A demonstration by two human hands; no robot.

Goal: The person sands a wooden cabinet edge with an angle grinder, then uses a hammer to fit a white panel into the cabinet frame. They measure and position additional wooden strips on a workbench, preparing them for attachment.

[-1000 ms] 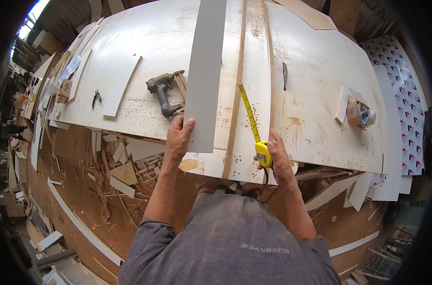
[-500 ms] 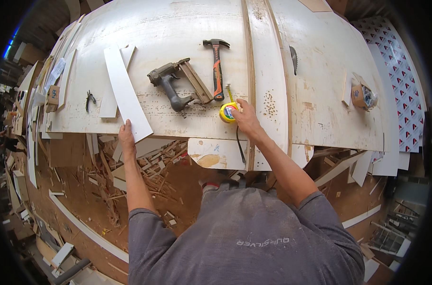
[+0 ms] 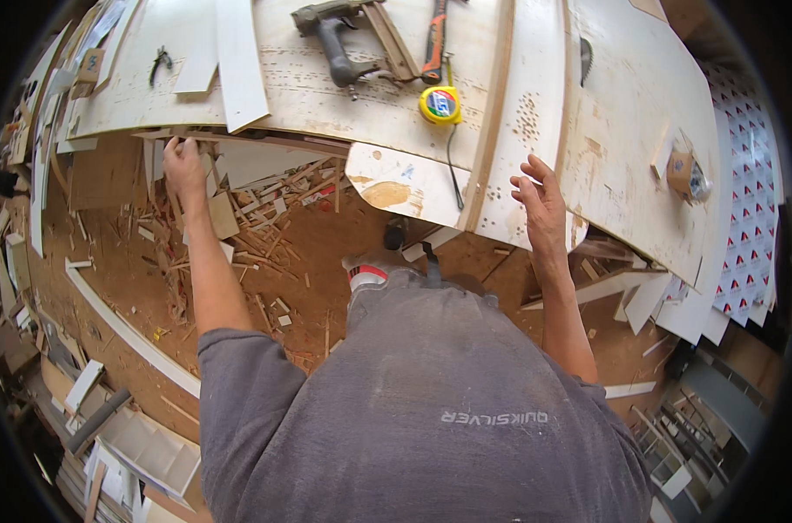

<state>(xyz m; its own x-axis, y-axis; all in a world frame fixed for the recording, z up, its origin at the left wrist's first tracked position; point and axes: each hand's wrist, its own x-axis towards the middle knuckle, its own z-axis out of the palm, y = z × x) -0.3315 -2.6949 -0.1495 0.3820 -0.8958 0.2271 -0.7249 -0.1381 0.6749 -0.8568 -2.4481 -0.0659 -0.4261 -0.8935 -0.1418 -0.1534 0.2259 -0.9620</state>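
Observation:
My left hand (image 3: 185,170) is at the bench's front edge, below the white boards, its fingers curled closed; what they grip, if anything, is hidden. A thin wooden strip (image 3: 283,142) runs along under the edge beside it. My right hand (image 3: 544,209) is raised at the right of the bench's front, fingers apart and holding nothing. A yellow tape measure (image 3: 440,105) lies on the worktop left of that hand, its black strap hanging forward. Behind the tape are a hammer (image 3: 434,48) and a nail gun (image 3: 339,52). A long white board (image 3: 241,74) overlaps a shorter white board (image 3: 197,65).
Black pliers (image 3: 161,64) and a small cardboard box (image 3: 88,73) are at the left. A saw blade (image 3: 586,61) and an open box (image 3: 685,174) are at the right. Wood offcuts (image 3: 278,205) litter the floor under the bench. A rounded white panel (image 3: 405,179) juts out in front.
My right hand has let go of the tape measure and moved right, opening. My left hand has left the long white board and moved left to the bench edge. The view has tilted downward.

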